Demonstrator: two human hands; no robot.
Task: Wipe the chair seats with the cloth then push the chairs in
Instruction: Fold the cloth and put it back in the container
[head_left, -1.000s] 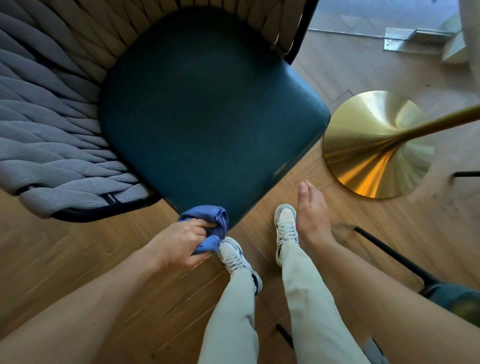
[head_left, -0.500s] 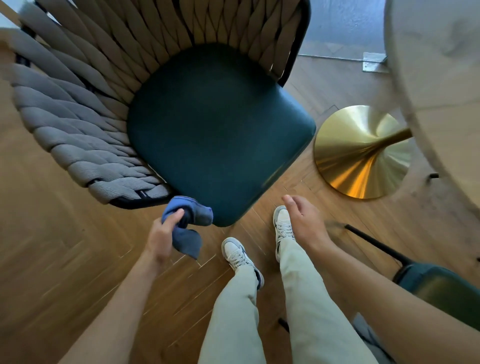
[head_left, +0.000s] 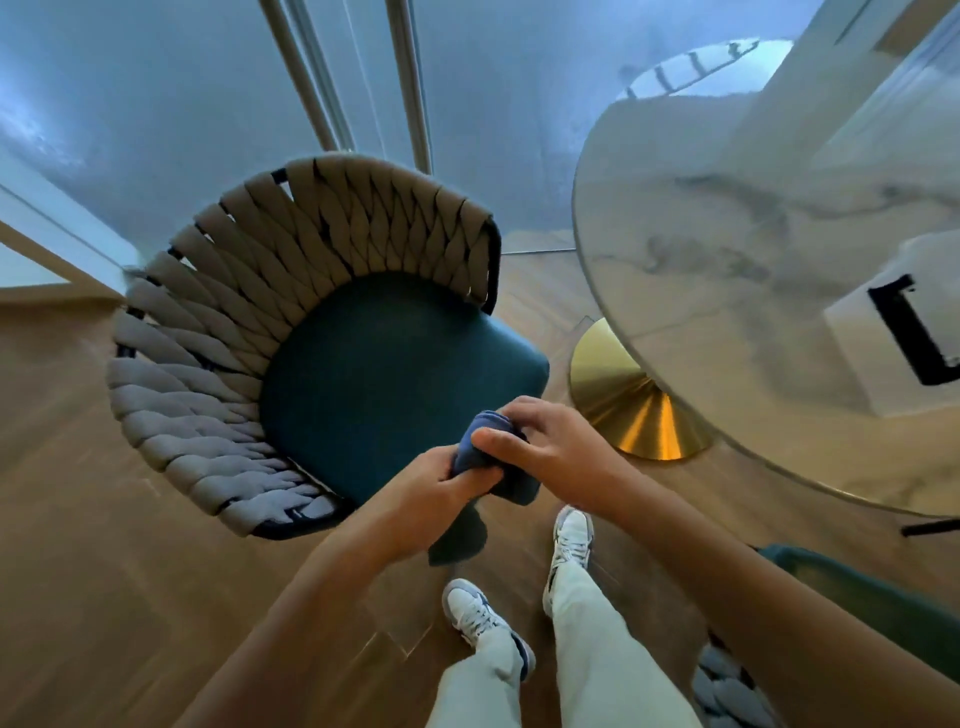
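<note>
The fingers (head_left: 470, 480) of the left hand (head_left: 431, 493) and the right hand (head_left: 550, 447) are curled tight around the blue cloth (head_left: 498, 467), bunched up between both hands over the front edge of the dark green chair seat (head_left: 384, 374), near the round marble table (head_left: 753, 291).

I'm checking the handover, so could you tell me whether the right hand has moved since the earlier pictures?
Yes. The right hand left the floor side and now grips the cloth over the seat.
</note>
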